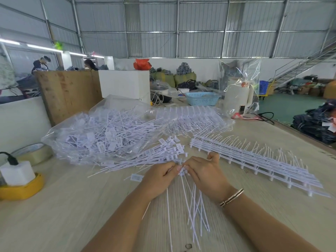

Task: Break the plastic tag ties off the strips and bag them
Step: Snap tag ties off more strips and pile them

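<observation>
Tag ties (189, 202) pinched between left hand (160, 177) and right hand (205, 173), fingers curled.

Two hands (163, 176), one blue basket (201, 98)

Bare table (72, 215) left of hands

Single view only, head-worn, wide-angle. It looks forward and down across the wooden table (63, 206) from its near edge, close above the person's forearms. The far edge, workshop wall and roof fill the upper frame, bowed by lens distortion.
</observation>
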The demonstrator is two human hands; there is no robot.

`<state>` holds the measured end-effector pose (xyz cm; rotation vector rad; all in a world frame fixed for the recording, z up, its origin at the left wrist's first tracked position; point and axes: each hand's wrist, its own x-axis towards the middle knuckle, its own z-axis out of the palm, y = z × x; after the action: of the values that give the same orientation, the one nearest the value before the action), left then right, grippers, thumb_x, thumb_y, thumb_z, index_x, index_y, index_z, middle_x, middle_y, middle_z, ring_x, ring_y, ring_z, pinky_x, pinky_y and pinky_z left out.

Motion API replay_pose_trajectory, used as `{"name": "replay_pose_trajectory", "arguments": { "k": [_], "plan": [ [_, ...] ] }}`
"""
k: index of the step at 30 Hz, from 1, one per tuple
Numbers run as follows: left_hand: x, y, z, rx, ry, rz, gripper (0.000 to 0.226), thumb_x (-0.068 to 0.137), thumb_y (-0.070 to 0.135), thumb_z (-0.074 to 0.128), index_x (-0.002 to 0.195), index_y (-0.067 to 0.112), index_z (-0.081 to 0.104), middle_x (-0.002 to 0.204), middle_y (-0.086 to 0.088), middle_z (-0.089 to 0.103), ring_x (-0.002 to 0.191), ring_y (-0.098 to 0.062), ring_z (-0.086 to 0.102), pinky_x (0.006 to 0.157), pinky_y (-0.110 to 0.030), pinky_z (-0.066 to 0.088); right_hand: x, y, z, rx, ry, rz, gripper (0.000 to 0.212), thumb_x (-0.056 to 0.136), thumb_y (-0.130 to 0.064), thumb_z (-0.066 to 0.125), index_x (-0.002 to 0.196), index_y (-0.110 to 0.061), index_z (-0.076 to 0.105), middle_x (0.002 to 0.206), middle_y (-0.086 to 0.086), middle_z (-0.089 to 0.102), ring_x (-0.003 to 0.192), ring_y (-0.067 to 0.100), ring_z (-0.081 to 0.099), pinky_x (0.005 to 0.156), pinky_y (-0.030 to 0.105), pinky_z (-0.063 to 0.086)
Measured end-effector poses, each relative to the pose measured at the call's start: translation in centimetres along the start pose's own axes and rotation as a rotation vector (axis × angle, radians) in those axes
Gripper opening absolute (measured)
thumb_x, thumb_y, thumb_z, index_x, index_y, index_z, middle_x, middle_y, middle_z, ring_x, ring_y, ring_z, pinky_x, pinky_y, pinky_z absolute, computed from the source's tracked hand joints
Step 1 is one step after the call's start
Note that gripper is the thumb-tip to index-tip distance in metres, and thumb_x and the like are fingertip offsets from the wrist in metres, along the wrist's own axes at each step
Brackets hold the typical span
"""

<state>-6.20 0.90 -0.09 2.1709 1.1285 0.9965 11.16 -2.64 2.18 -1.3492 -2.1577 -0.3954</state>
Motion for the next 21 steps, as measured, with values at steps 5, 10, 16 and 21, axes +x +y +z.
{"name": "replay_pose_trajectory", "arguments": {
  "k": [5, 10, 16, 21],
  "plan": [
    [0.0, 0.5, 0.0, -0.041, 0.021, 0.026, 0.036, 0.096, 0.031, 0.049, 0.061, 0.026, 0.04, 0.054, 0.011, 0.036, 0.052, -0.003, 0.035, 0.054, -0.024, 0.026, 0.1, 0.0, 0.7, 0.181, 0.043, 0.13, 0.023, 0.098, -0.026, 0.04, 0.083, -0.024, 0.058, 0.074, -0.01, 0.062, 0.067, 0.011, 0.056, 0.073, 0.029, 0.014],
    [0.0, 0.8, -0.1, -0.062, 0.034, 0.033, 0.033, 0.096, 0.029, 0.048, 0.065, 0.02, 0.043, 0.059, 0.006, 0.038, 0.056, -0.009, 0.037, 0.058, -0.028, 0.029, 0.2, -0.3, 0.6, 0.357, 0.023, 0.226, 0.025, 0.098, -0.02, 0.042, 0.08, -0.024, 0.059, 0.066, -0.012, 0.061, 0.067, 0.002, 0.055, 0.075, 0.03, 0.016],
    [0.1, 1.3, 0.0, -0.085, 0.065, 0.062, 0.033, 0.096, 0.025, 0.048, 0.063, 0.023, 0.043, 0.055, 0.011, 0.035, 0.052, -0.002, 0.035, 0.053, -0.019, 0.027, 0.3, -0.8, 0.3, 0.496, -0.025, 0.336, 0.03, 0.097, -0.019, 0.043, 0.073, -0.033, 0.055, 0.065, -0.013, 0.059, 0.07, -0.006, 0.054, 0.078, 0.026, 0.016],
    [-0.3, 1.0, -0.7, -0.121, 0.048, 0.055, 0.037, 0.097, 0.025, 0.047, 0.06, 0.024, 0.04, 0.055, 0.011, 0.034, 0.052, -0.004, 0.033, 0.054, -0.023, 0.025, 0.7, 1.8, -1.0, 0.771, 0.131, 0.612, 0.027, 0.094, -0.021, 0.047, 0.07, -0.025, 0.057, 0.069, -0.008, 0.058, 0.064, 0.011, 0.053, 0.071, 0.025, 0.036]
  ]
}}
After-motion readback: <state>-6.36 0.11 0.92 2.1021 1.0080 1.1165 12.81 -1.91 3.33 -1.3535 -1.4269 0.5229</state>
